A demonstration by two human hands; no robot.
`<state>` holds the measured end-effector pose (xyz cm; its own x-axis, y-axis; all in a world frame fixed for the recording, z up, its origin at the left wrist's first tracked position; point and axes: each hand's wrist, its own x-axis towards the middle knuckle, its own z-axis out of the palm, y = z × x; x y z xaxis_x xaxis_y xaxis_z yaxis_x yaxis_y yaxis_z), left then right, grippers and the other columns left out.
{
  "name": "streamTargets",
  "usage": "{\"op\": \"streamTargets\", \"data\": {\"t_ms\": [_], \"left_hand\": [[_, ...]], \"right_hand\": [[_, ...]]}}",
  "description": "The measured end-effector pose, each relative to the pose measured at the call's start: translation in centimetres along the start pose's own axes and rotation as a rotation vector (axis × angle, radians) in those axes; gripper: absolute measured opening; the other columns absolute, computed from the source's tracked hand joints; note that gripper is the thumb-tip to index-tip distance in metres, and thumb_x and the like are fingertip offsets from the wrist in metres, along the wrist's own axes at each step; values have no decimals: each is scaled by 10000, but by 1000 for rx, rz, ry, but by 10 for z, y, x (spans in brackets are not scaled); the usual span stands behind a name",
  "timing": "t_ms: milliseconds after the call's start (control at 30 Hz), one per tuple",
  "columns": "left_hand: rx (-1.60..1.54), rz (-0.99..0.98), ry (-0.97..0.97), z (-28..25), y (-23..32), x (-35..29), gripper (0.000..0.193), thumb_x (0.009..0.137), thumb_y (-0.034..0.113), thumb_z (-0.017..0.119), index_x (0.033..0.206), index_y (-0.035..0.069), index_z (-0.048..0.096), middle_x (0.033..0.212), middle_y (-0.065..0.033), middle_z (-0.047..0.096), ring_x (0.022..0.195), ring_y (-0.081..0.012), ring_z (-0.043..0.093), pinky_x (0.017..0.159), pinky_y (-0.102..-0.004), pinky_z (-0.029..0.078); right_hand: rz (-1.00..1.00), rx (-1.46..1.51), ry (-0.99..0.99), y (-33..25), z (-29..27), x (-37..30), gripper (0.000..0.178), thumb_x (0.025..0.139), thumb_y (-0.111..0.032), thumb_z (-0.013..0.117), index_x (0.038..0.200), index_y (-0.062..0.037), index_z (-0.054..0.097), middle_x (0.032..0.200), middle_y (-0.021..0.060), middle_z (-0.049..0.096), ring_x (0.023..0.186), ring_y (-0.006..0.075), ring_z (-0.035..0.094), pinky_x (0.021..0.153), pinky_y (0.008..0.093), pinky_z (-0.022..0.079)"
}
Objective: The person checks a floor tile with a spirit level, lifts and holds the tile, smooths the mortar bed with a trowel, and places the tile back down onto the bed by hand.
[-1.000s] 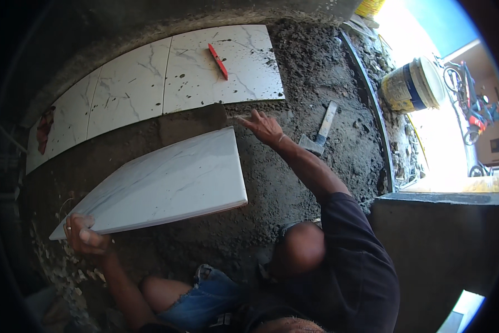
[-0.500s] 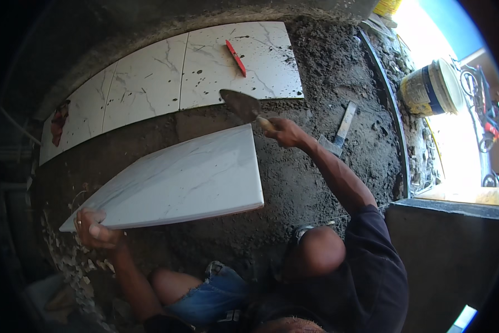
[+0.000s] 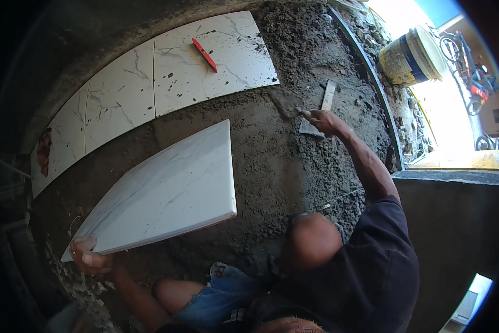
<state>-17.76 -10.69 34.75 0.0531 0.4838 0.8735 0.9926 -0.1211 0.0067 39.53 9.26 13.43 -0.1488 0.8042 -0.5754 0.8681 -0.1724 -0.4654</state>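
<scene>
My left hand grips the near left corner of a large white marbled tile, thumb on top; the tile sits tilted above the grey mortar bed. My right hand is closed round the handle of a pointed trowel, whose mortar-grey blade is over the mortar just past the laid tiles' right end. Right beside that hand lies a tool with a pale flat handle and a grey head. A row of laid white tiles runs along the far wall, spattered with mortar.
A small red level rests on the laid tiles, and a dark red cloth on their left end. A long straight bar borders the mortar at right. Beyond it a stained bucket lies tipped. A thin string crosses near my knee.
My right hand has carried the trowel rightward, from over the laid tile's edge to the mortar. The view has shifted; my left hand still holds the tile.
</scene>
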Motion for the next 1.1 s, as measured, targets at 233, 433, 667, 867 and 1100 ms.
{"op": "streamTargets", "data": {"t_ms": [233, 433, 667, 867, 1100], "left_hand": [[-64, -69, 1, 9, -9, 3, 542, 984, 369, 204, 613, 60, 451, 565, -93, 476, 526, -251, 512, 502, -360, 419], [-65, -62, -35, 9, -12, 3, 558, 987, 366, 188, 610, 50, 452, 560, -77, 469, 515, -245, 509, 500, -354, 422], [-19, -19, -37, 11, -15, 18, 554, 1002, 348, 200, 611, 38, 440, 561, -92, 466, 514, -248, 505, 498, -359, 414], [39, -45, -77, 27, -11, 41, 538, 997, 340, 218, 637, 25, 464, 588, -106, 494, 533, -260, 522, 524, -371, 427], [152, -116, -126, 27, -69, 44, 486, 982, 357, 294, 734, 40, 566, 644, -141, 569, 621, -322, 597, 571, -422, 449]], "right_hand": [[-178, -36, 170, 17, 42, -8, 433, 923, -324, 479, 1265, -60, 502, 1034, 277, 640, 1010, 439, 604, 861, 495, 460], [14, 47, 400, 77, 31, -16, 473, 945, -371, 445, 1295, -57, 492, 1084, 273, 635, 1034, 430, 603, 879, 473, 459], [262, 376, 659, 149, 42, -80, 489, 950, -405, 507, 1283, -47, 501, 753, 71, 593, 568, 156, 567, 483, 332, 462], [399, 25, 604, 236, 39, -73, 412, 929, -360, 496, 1078, 20, 549, 966, 272, 632, 921, 464, 598, 848, 499, 473], [-92, -311, 775, 157, 54, -56, 429, 846, -213, 623, 1231, -40, 548, 1205, 219, 552, 1134, 397, 518, 977, 436, 426]]}}
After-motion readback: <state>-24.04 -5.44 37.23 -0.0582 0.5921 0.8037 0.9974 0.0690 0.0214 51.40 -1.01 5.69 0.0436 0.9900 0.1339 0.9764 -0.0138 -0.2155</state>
